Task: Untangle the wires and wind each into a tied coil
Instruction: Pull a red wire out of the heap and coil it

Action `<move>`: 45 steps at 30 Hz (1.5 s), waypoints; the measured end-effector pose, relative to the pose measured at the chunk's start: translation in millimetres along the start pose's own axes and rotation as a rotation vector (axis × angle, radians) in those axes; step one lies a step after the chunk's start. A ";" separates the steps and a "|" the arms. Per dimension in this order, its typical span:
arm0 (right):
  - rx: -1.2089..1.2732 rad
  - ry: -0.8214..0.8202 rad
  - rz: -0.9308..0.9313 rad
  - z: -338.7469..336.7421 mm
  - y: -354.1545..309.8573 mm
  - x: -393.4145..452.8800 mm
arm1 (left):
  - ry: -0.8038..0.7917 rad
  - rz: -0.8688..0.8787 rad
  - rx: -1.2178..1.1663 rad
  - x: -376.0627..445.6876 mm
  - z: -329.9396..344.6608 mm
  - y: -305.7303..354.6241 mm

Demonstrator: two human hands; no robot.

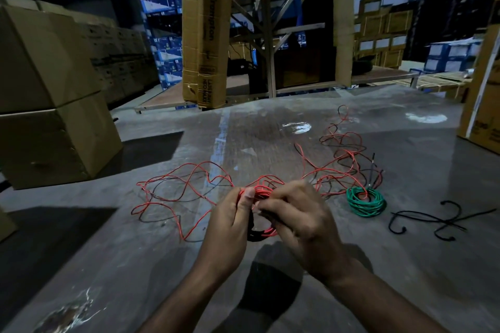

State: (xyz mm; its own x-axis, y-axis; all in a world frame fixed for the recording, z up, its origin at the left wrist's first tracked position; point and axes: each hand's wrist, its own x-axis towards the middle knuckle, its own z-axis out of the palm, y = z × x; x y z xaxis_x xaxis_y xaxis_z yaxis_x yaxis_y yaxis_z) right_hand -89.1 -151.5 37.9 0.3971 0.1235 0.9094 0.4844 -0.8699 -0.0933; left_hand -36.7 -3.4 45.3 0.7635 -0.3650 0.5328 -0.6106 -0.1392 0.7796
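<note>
Two hands meeting on red-and-black wire bundle (261, 213): left hand (230, 224) curled round it, right hand (295, 222) pinching strand; slack trailing far left and far right.

Tangled wires (189, 186) left — coil (365, 201) right — ties (443, 220) beyond.

Left hand (230, 220) curled, thumb up, right hand (299, 217) fingers pinched, both forearms raised

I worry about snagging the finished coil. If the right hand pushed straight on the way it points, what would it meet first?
Probably the bundle of red and black wire the right hand already pinches, then the left hand. The green wire coil lies off to its right.
</note>
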 end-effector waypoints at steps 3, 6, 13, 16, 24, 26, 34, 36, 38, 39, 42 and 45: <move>0.355 0.142 0.393 5.3 -7.8 -0.1 | -0.018 0.128 0.146 -2.4 -0.2 0.6; 0.804 0.178 0.736 10.7 -18.1 -4.4 | -0.054 0.186 0.120 -5.6 4.9 0.6; 1.104 0.202 1.083 -5.5 -14.8 -18.4 | -0.111 0.188 0.187 -17.2 25.4 -17.4; 1.061 0.179 1.124 -21.6 -3.9 -19.8 | -0.258 0.060 0.030 -13.9 33.3 -1.5; 0.752 0.045 0.973 -55.6 18.0 -35.7 | -0.663 -0.389 -0.252 17.7 60.1 14.0; 0.725 0.096 0.989 -61.8 23.3 -39.2 | -0.646 -0.235 -0.243 9.5 71.5 19.6; 0.990 0.315 1.417 -73.3 31.3 -49.7 | -0.220 0.590 0.665 -0.3 118.2 5.8; 1.066 0.338 1.474 -78.8 35.5 -52.0 | -0.196 0.654 0.664 0.6 127.6 1.9; 1.055 0.312 1.442 -85.9 42.5 -54.4 | -0.312 0.462 0.495 1.4 135.8 2.3; 1.010 0.275 1.401 -89.1 46.9 -55.8 | -0.436 0.289 0.324 1.3 139.9 1.2; 0.759 0.133 1.310 -96.6 66.2 -62.6 | -0.587 -0.117 -0.113 4.8 150.7 3.0; 0.427 -0.014 1.257 -105.7 90.7 -71.9 | -0.562 -0.272 -0.289 9.8 156.9 9.8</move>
State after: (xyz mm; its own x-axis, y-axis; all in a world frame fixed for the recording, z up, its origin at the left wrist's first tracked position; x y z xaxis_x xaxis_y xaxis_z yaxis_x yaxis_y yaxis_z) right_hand -156.1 -289.8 6.9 0.7589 -0.6424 0.1068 -0.0119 -0.1777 -0.9840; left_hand -68.2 -152.7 6.5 0.6094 -0.7845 0.1149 -0.2721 -0.0708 0.9597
